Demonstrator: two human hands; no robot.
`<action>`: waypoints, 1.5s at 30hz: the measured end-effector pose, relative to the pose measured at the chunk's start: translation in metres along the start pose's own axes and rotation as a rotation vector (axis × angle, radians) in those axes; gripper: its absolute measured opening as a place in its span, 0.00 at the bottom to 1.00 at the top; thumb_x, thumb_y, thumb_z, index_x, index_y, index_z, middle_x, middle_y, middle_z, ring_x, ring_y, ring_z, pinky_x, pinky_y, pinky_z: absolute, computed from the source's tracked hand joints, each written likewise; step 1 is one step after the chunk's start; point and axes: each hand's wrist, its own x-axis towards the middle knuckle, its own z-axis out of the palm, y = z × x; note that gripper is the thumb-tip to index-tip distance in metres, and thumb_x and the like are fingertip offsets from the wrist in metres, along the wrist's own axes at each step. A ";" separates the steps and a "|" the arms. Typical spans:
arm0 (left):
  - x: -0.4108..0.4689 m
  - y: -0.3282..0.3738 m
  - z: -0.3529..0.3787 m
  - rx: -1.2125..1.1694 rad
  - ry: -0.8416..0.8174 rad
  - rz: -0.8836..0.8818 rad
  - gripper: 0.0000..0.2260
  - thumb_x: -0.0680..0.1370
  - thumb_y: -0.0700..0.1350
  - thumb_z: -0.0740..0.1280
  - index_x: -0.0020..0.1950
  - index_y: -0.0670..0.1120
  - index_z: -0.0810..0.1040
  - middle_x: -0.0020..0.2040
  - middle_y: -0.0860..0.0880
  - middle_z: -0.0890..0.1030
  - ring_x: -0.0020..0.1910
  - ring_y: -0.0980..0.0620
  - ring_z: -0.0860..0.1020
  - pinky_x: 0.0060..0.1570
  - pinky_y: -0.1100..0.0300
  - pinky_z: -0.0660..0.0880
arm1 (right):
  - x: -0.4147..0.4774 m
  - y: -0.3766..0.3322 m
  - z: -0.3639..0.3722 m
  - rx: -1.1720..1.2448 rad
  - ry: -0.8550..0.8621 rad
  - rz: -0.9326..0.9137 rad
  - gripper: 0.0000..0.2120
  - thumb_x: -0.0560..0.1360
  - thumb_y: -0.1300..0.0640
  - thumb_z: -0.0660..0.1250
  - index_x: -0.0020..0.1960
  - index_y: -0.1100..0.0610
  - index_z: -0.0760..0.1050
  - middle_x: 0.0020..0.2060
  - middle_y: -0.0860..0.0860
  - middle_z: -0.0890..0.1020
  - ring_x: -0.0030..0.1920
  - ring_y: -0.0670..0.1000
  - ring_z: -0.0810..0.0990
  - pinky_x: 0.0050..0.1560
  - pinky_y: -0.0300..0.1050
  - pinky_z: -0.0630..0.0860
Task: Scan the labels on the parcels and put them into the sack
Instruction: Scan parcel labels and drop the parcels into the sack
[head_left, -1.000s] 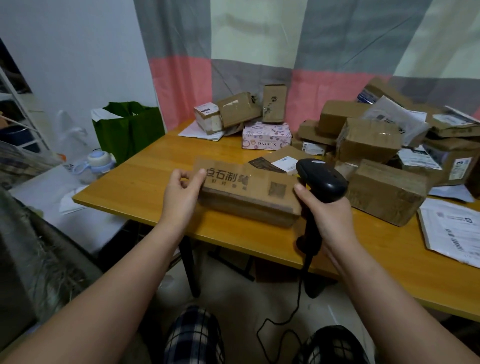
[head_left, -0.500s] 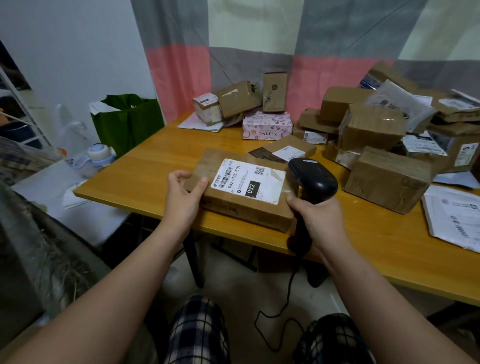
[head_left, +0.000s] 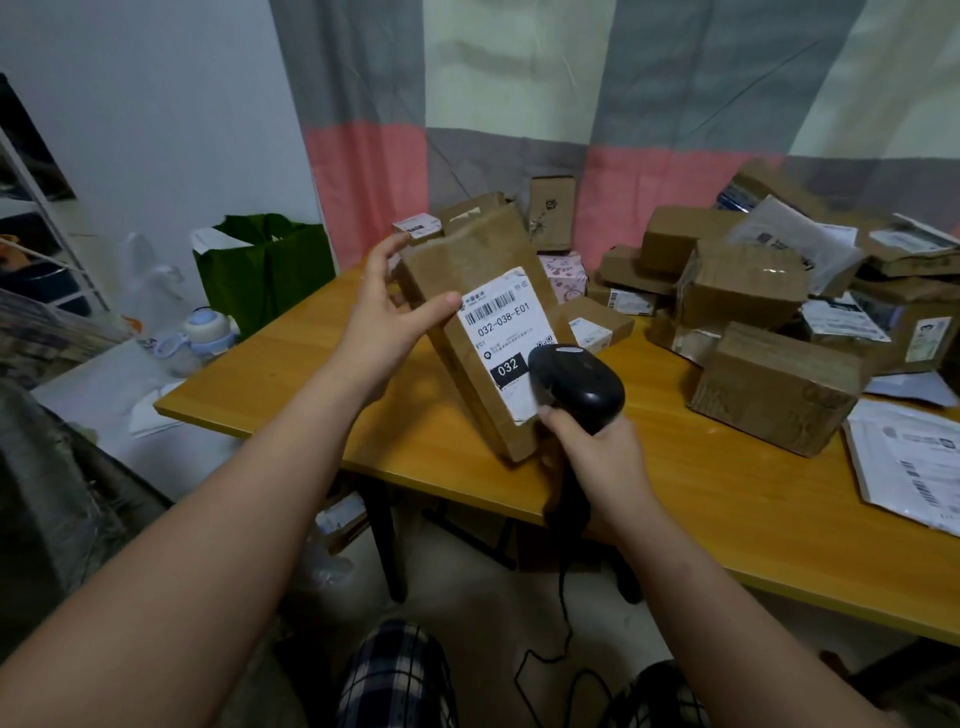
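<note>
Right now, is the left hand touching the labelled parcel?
Touching. The head view shows the left hand gripping the parcel, thumb pressed on its front beside the label.

Both bare forearms reach forward from the lower corners. The left hand (head_left: 387, 317) grips the tilted parcel (head_left: 467, 260) near its top, thumb on the front and fingers seemingly spread behind. The right hand (head_left: 597, 457) is curled round the barcode scanner (head_left: 582, 382) by its handle.

Wears dark checked cloth (head_left: 397, 675) over both knees, navy-black crossed by pale lines, brighter on the left knee, dimmer on the right. Shows both forearms (head_left: 291, 493) bare, uncovered up to the left hand (head_left: 387, 317) and right hand (head_left: 597, 457)
</note>
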 end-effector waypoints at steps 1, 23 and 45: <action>0.003 0.002 0.003 -0.043 0.000 0.005 0.30 0.71 0.42 0.75 0.67 0.56 0.65 0.60 0.53 0.73 0.53 0.65 0.78 0.46 0.71 0.75 | 0.000 -0.001 0.003 0.044 -0.015 0.058 0.06 0.73 0.57 0.72 0.45 0.46 0.78 0.35 0.40 0.84 0.37 0.40 0.82 0.44 0.49 0.82; 0.014 -0.008 0.019 -0.030 0.057 0.005 0.25 0.73 0.46 0.74 0.66 0.53 0.69 0.64 0.47 0.74 0.58 0.52 0.77 0.54 0.55 0.79 | -0.006 -0.036 -0.016 -0.289 -0.010 -0.201 0.12 0.68 0.47 0.69 0.37 0.57 0.78 0.27 0.53 0.80 0.31 0.55 0.81 0.38 0.58 0.81; -0.026 0.017 -0.014 -0.008 0.120 0.017 0.24 0.74 0.43 0.73 0.64 0.51 0.65 0.55 0.53 0.71 0.43 0.70 0.79 0.39 0.68 0.77 | -0.028 -0.038 0.000 -0.200 -0.106 -0.207 0.19 0.65 0.42 0.68 0.36 0.59 0.78 0.27 0.55 0.80 0.28 0.51 0.80 0.34 0.53 0.79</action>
